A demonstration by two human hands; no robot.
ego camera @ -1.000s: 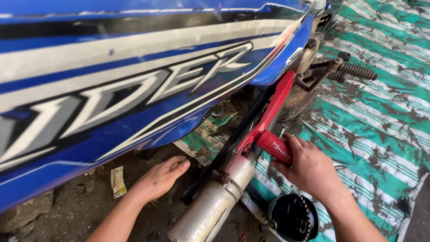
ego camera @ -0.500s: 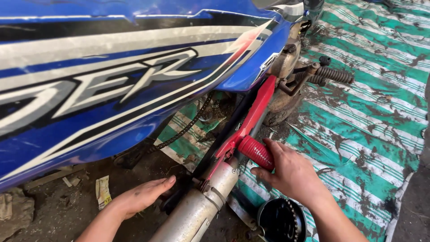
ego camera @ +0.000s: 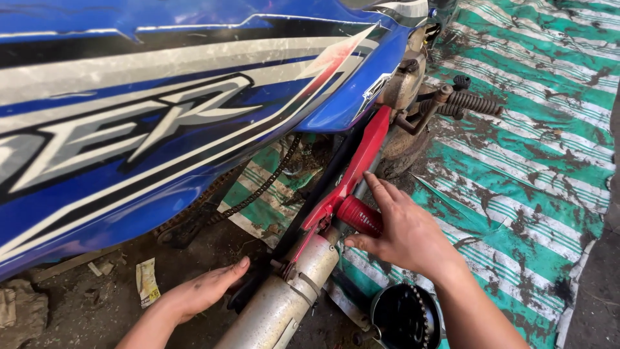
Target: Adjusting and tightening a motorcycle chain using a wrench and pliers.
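Note:
A blue motorcycle side panel with white and black stripes fills the upper left. Below it a red bracket runs down to a red ribbed footpeg. My right hand is curled around that footpeg, index finger lying along the bracket. My left hand reaches low under the bike beside the silver exhaust pipe, fingers together and flat, holding nothing that I can see. A loose drive chain hangs beneath the panel.
A dirty green-and-white striped tarp covers the ground on the right. A black ribbed kick lever sticks out by the engine. A black sprocket lies near my right forearm. Dirt floor with a paper scrap at lower left.
The view has shifted, so the bike sits further left and closer. My right hand has stayed on the red footpeg. My left hand has slid under the bike toward the exhaust.

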